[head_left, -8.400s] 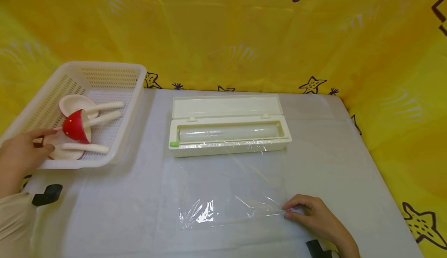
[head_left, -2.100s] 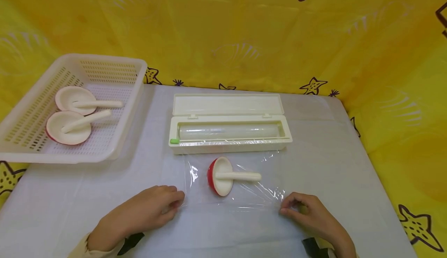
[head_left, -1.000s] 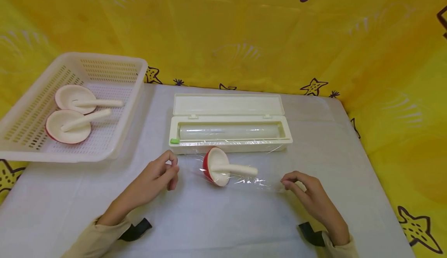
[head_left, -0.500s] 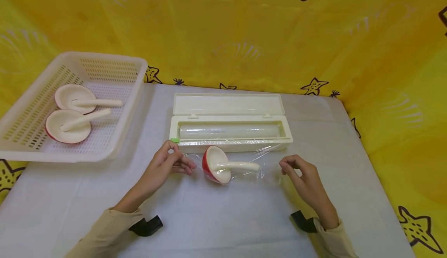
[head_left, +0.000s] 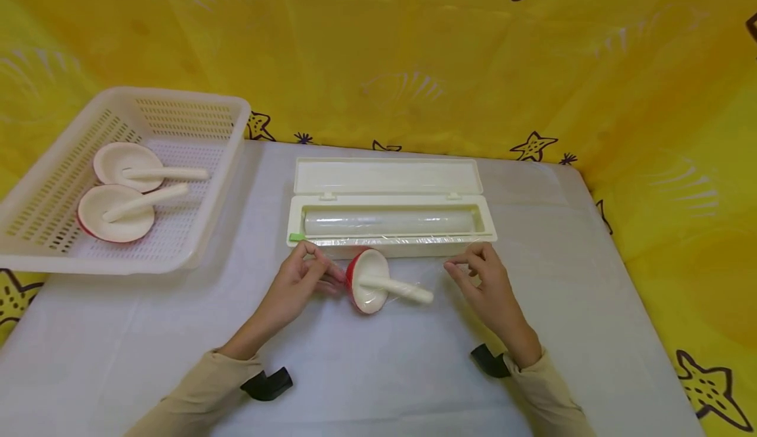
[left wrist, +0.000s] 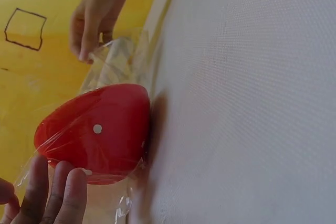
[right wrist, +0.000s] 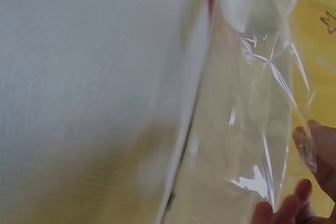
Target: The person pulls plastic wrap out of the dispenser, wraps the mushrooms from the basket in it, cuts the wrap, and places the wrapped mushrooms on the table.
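A mushroom (head_left: 370, 284) with a red, white-dotted cap (left wrist: 102, 129) and a cream stem lies on its side on the table, in front of a cream wrap box. Clear plastic wrap (right wrist: 239, 124) runs from the box and covers the mushroom. My left hand (head_left: 301, 279) pinches the wrap's left part between thumb and index finger, its other fingertips touching the wrapped cap. On the other side, my right hand (head_left: 487, 286) pinches the wrap's right corner, beyond the stem's end. The wrap's near edge is hard to make out in the head view.
The wrap box (head_left: 384, 251) stands with its lid raised, a roll of film (head_left: 390, 222) inside and a green slider (head_left: 297, 237) at its left end. A white basket (head_left: 239, 161) on the left holds two more mushrooms (head_left: 115, 213). A yellow patterned cloth hangs behind.
The mushroom went from the basket onto the wrap. Both hands then lifted the wrap's near edge and drew it toward the box, over the mushroom, closing in from either side.
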Demonstrator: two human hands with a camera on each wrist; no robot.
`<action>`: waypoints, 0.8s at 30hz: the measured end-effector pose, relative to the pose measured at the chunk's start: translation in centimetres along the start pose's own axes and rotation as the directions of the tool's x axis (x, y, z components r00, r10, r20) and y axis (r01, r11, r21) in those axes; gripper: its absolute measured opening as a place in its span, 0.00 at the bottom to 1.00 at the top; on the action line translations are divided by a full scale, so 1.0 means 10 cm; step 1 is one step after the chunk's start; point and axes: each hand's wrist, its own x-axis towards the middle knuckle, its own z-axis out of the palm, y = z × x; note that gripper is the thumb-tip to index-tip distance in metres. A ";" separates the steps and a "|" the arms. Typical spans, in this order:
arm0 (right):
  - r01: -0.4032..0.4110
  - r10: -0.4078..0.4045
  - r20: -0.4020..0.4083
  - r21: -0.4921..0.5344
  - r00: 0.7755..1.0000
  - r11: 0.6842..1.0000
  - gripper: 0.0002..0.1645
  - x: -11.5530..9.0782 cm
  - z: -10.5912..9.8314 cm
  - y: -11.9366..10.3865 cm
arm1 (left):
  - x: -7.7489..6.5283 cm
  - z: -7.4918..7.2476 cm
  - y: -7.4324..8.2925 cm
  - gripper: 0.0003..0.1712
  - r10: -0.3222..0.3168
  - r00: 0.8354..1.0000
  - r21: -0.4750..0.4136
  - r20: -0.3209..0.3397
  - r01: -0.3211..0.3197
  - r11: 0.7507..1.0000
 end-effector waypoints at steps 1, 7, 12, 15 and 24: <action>0.006 -0.006 0.011 -0.028 1.000 1.000 0.08 0.01 0.02 0.00 | 0.00 0.01 -0.01 0.09 0.002 1.000 0.001 -0.003 -0.002 1.000; -0.006 0.004 0.082 0.020 0.997 1.000 0.05 0.04 0.13 -0.03 | 0.04 0.10 -0.04 0.09 0.045 0.999 0.004 -0.016 -0.045 0.999; -0.142 0.110 0.181 0.172 0.977 0.975 0.04 0.02 0.17 -0.06 | 0.06 0.16 -0.07 0.08 0.041 0.998 0.024 -0.050 -0.040 0.999; -0.204 0.158 0.240 0.184 0.958 0.962 0.06 0.02 0.18 -0.08 | 0.06 0.18 -0.09 0.13 0.067 0.995 0.065 -0.072 -0.063 0.996; -0.046 0.020 0.410 0.052 0.912 0.998 0.25 0.01 0.23 -0.10 | 0.02 0.17 -0.08 0.11 0.248 0.968 0.289 0.027 -0.245 0.925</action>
